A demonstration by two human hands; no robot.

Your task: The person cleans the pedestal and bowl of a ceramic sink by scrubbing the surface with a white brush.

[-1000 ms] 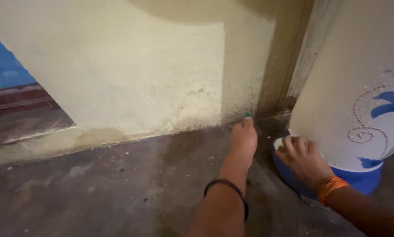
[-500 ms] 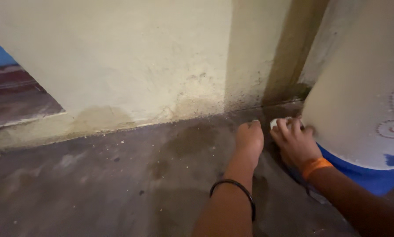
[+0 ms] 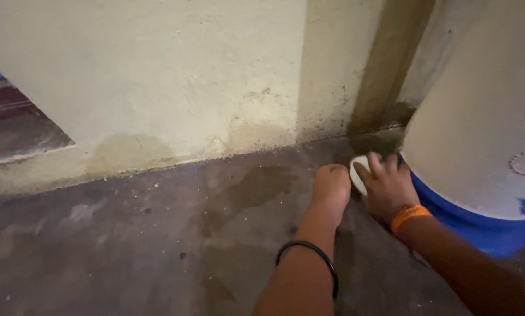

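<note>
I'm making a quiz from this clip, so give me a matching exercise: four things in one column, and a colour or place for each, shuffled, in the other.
Column one:
1. band on the left wrist
2. band on the right wrist
3. small white object
4. base of the large container

Column two:
A. blue
B. under the right hand, by the container's foot
C. orange
D. black

Pairs: 1-D, 2-C, 3-B, 4-A

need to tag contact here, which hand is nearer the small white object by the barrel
Right. The right hand lies on the small white object, fingers over it; the left hand is fisted just beside it.
</note>
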